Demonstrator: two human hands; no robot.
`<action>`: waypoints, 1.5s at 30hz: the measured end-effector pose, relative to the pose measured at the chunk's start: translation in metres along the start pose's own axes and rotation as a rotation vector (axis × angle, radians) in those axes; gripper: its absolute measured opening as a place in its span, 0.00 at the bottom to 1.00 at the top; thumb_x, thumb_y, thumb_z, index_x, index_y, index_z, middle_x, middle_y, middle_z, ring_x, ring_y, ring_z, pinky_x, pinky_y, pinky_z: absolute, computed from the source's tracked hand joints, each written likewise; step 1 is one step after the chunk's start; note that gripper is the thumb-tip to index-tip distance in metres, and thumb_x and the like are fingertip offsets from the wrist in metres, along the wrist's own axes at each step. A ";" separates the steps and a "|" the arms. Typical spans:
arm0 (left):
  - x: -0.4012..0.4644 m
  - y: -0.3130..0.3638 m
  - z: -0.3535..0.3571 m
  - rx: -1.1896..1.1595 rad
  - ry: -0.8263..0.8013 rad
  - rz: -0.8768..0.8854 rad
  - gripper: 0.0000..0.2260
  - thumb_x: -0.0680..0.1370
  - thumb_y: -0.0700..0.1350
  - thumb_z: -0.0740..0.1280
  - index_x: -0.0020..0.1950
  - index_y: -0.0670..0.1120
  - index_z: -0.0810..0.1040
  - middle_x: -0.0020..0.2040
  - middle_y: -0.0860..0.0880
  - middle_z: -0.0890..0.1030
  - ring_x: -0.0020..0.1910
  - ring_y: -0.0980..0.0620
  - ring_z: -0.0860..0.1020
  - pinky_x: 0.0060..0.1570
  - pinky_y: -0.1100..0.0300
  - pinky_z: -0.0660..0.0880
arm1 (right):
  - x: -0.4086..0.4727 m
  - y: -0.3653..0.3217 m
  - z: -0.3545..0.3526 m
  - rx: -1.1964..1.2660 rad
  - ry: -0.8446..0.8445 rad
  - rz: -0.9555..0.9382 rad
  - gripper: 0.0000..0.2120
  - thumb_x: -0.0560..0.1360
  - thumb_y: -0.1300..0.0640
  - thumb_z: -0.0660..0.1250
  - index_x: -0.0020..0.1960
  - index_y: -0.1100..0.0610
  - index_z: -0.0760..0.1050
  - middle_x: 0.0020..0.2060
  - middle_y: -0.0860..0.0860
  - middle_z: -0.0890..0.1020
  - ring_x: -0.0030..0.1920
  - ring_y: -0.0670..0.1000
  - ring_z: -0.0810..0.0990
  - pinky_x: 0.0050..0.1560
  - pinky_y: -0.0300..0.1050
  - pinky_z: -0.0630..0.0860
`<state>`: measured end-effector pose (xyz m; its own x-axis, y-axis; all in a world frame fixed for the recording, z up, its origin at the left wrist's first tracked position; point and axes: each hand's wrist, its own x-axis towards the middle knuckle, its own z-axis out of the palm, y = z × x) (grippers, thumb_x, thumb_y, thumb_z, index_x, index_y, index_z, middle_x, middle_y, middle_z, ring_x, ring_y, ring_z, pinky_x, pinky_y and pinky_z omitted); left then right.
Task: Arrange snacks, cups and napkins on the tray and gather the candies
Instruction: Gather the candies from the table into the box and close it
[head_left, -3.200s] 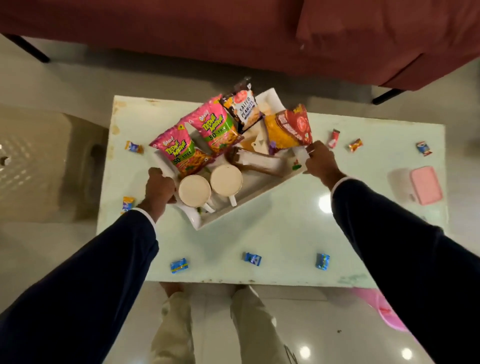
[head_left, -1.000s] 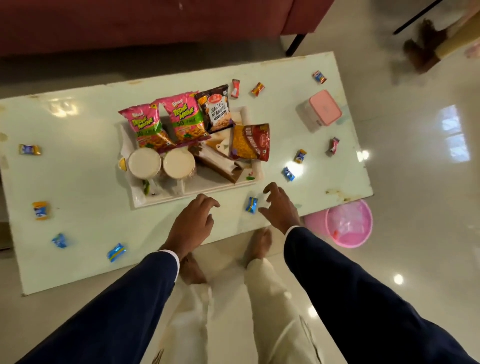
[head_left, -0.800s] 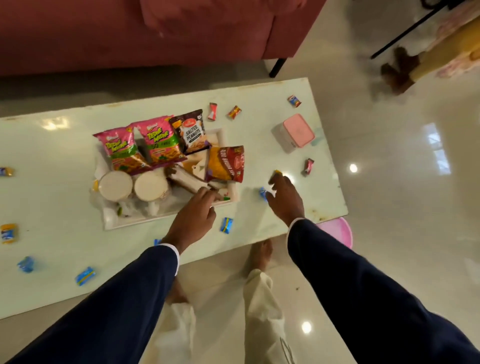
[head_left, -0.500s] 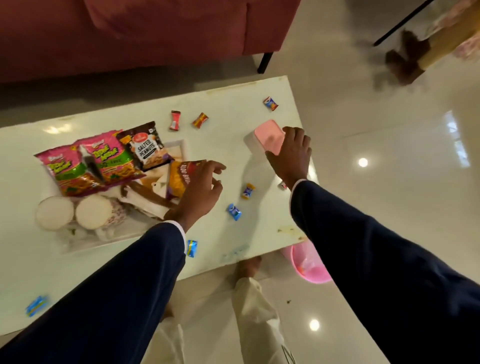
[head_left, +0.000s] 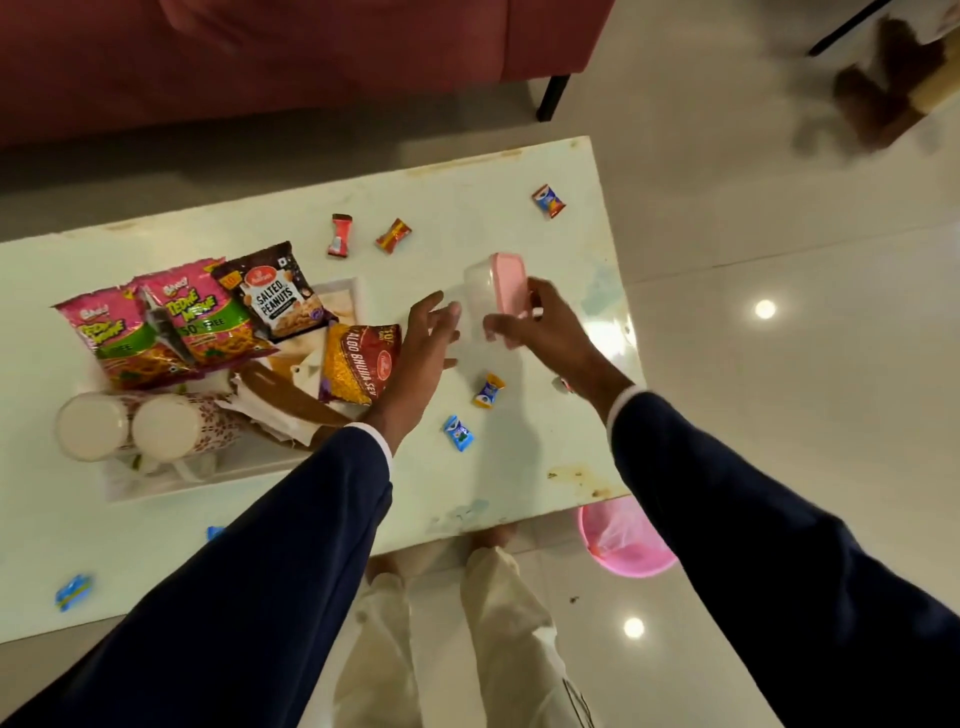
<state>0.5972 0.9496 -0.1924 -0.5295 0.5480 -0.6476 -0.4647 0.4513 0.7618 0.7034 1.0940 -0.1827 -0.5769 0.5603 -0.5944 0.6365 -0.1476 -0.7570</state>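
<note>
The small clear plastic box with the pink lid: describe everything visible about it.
The small clear plastic box with the pink lid is a rounded rectangular container with a see-through, slightly frosted body and an opaque pale pink lid, which looks closed. It is lifted off the pale green table and tipped on its side, lid facing right. The right hand grips it, fingers over the lid and thumb under the body. The left hand is open beside its clear side; contact cannot be judged. It looks empty.

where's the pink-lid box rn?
Head view, right of centre: the pink-lid box is lifted off the table, tilted, gripped by the right hand. The open left hand reaches toward it, just right of the tray.
</note>
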 end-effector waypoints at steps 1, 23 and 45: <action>-0.004 0.002 0.000 -0.057 -0.003 -0.017 0.24 0.81 0.62 0.62 0.73 0.52 0.68 0.67 0.50 0.76 0.64 0.49 0.79 0.52 0.54 0.78 | -0.013 0.000 0.005 0.067 -0.082 0.026 0.36 0.68 0.46 0.77 0.70 0.55 0.68 0.57 0.50 0.79 0.51 0.49 0.83 0.46 0.40 0.81; -0.028 0.006 -0.023 0.075 -0.038 0.161 0.12 0.87 0.49 0.54 0.66 0.48 0.73 0.56 0.51 0.80 0.50 0.64 0.82 0.50 0.63 0.80 | -0.062 0.008 0.055 0.419 -0.303 0.128 0.27 0.74 0.52 0.74 0.70 0.56 0.71 0.63 0.56 0.77 0.59 0.57 0.83 0.63 0.60 0.78; -0.024 -0.001 -0.061 -0.020 -0.054 0.139 0.26 0.72 0.50 0.75 0.69 0.54 0.76 0.69 0.47 0.75 0.71 0.45 0.73 0.65 0.46 0.77 | 0.017 0.024 0.036 0.031 0.158 0.241 0.11 0.82 0.55 0.59 0.49 0.62 0.73 0.39 0.52 0.75 0.43 0.55 0.73 0.43 0.48 0.71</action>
<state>0.5668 0.8928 -0.1785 -0.5505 0.6418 -0.5339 -0.4039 0.3550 0.8431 0.6909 1.0709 -0.2210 -0.3225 0.6257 -0.7103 0.7279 -0.3157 -0.6086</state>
